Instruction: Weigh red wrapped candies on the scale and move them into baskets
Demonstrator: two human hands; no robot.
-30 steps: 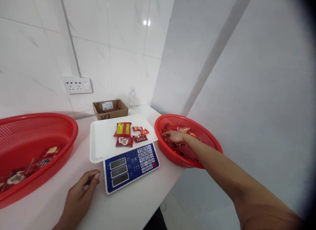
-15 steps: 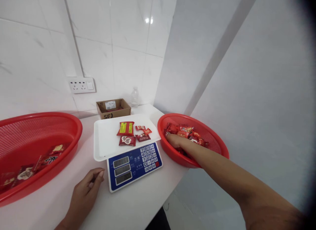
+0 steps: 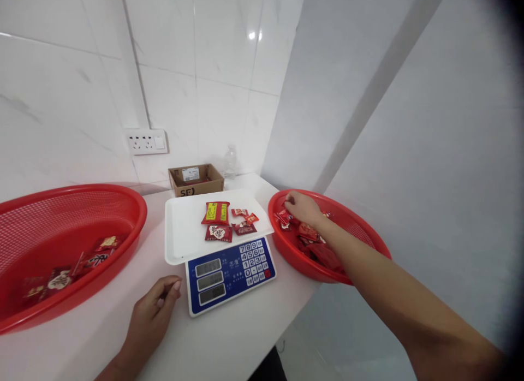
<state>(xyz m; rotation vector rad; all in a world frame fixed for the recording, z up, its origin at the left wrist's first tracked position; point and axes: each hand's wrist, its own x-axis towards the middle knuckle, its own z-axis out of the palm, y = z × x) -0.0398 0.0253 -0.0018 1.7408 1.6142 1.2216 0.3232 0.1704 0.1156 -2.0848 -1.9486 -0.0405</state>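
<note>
My right hand (image 3: 305,207) is over the left part of the right red basket (image 3: 362,233), fingers pinched together. Red-wrapped snack packets (image 3: 309,231) lie in that basket, one right below my fingertips; whatever the pinch holds is hidden. My left hand (image 3: 158,307) rests on the table in front of the scale, loosely closed with nothing visible in it. The blue-and-white digital scale (image 3: 233,302) carries a white tray (image 3: 184,228). On it lie a red packet with a yellow label (image 3: 216,212), a dark red packet (image 3: 218,233) and several smaller ones (image 3: 244,227).
Another red basket (image 3: 137,214) stands at the left, with several packets (image 3: 61,277) in it. Behind the tray are an open cardboard box (image 3: 188,187) and a clear bottle (image 3: 230,161). A wall socket (image 3: 146,142) is above; the grey wall (image 3: 368,135) borders the right basket.
My right hand has come up out of the packets in the right basket, and more packets show below it. The view has shifted slightly; my left hand stays by the scale.
</note>
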